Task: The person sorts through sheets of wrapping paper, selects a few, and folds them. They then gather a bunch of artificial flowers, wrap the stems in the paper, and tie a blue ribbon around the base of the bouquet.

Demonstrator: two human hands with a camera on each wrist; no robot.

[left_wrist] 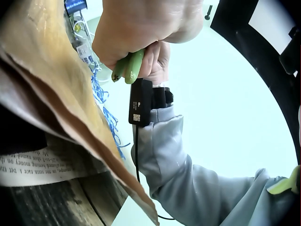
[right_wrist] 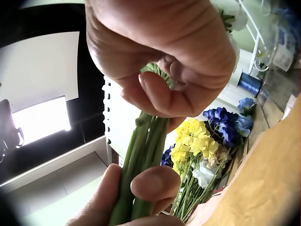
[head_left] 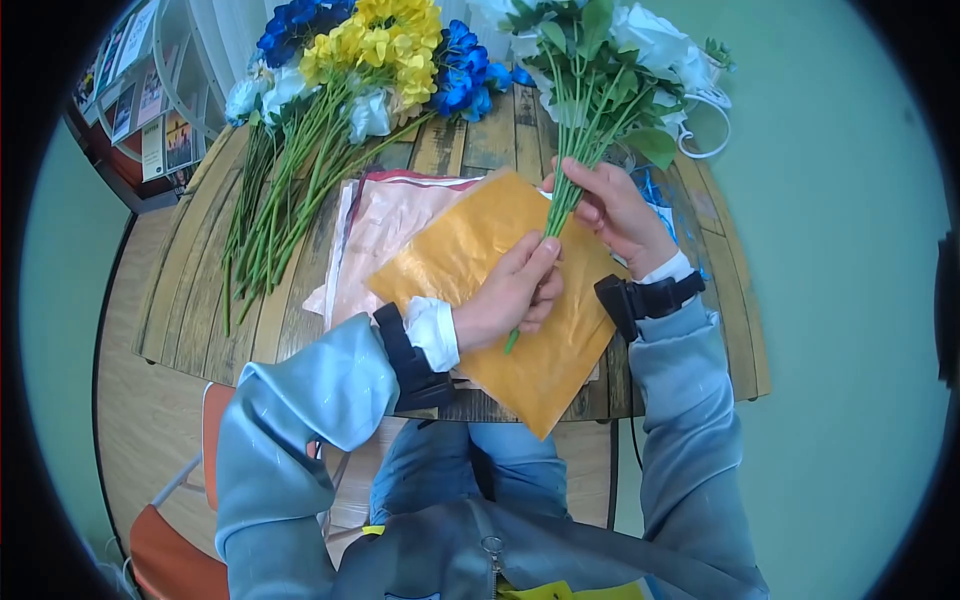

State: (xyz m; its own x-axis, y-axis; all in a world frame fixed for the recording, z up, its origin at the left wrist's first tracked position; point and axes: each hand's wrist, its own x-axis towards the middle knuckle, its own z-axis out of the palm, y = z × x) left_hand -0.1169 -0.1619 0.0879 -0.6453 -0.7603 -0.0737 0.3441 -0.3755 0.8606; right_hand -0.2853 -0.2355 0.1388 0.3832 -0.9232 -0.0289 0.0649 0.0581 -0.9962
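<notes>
In the head view a bunch of artificial white flowers (head_left: 655, 45) with green leaves slants over the table. My left hand (head_left: 510, 290) grips its green stems (head_left: 562, 195) low down, with one stem end poking out below the fist. Higher up, my right hand (head_left: 618, 215) has thumb and fingers curled round the same stems. The right wrist view shows the stems (right_wrist: 141, 150) running between the right hand (right_wrist: 164, 61) above and the left thumb (right_wrist: 155, 183) below. Two thick stem ends (left_wrist: 134, 67) stick out under the left hand (left_wrist: 150, 23) in the left wrist view. Orange wrapping paper (head_left: 450, 250) lies beneath the hands.
More artificial flowers, yellow (head_left: 385, 40), blue (head_left: 460, 70) and white, lie at the table's back left. Pink paper (head_left: 380, 215) is under the orange sheet, which overhangs the wooden table's (head_left: 200, 270) front edge. Blue shredded strips (left_wrist: 110, 122) and a blue ribbon spool (right_wrist: 249, 84) are nearby.
</notes>
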